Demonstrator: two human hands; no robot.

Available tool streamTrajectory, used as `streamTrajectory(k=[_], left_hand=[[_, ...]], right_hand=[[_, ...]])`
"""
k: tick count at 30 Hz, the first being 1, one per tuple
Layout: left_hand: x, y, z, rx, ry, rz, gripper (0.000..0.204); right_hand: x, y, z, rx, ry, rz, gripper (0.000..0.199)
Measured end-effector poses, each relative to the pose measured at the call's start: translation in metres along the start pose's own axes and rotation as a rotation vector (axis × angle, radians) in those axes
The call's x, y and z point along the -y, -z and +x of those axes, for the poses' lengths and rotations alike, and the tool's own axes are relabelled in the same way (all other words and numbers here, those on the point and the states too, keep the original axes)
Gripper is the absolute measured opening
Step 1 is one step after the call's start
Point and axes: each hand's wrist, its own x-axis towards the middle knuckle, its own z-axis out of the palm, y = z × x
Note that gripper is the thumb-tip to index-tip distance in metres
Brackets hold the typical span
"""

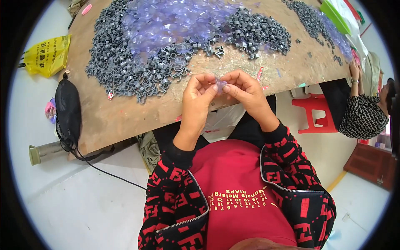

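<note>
Just over the table's front edge, my left hand [201,92] and my right hand [245,89] meet with thumbs and fingertips pinched together. Between them is a small clear purple plastic piece [221,84], partly hidden by the fingers. Both hands grip it from opposite sides. Beyond them on the brown table [233,66] lies a big heap of similar purple plastic pieces [175,23]. Small grey curved plastic clips [125,71] are piled to its left and front, and another mound of grey clips [258,33] lies to its right.
A co-worker [362,112] sits at the right by more clips and purple pieces. A red stool [316,112] stands between us. At the left, a yellow bag [48,56] and a black pouch [68,108] hang by the table edge. A green basket [335,16] is at the far right.
</note>
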Motion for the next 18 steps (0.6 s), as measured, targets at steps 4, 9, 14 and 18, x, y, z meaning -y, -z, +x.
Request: streamTrajectory(k=[4,9,14,18], left_hand=[[-0.002,0.005,-0.007,0.088,-0.119,0.336,0.02],[-0.007,0.021,-0.005,0.051,-0.208,0.546,0.014],[-0.011,0.024,-0.004,-0.007,-0.098,0.355,0.012],[-0.007,0.025,0.0,-0.003,-0.123,0.281,0.01]], right_hand=[[0.004,0.013,0.003,0.092,-0.095,-0.007,0.018],[0.013,0.023,0.024,0.061,0.12,-0.569,0.016],[-0.006,0.032,0.084,-0.071,0.514,-0.958,0.018],[-0.014,0.027,0.101,0.044,0.674,-1.262,0.021]])
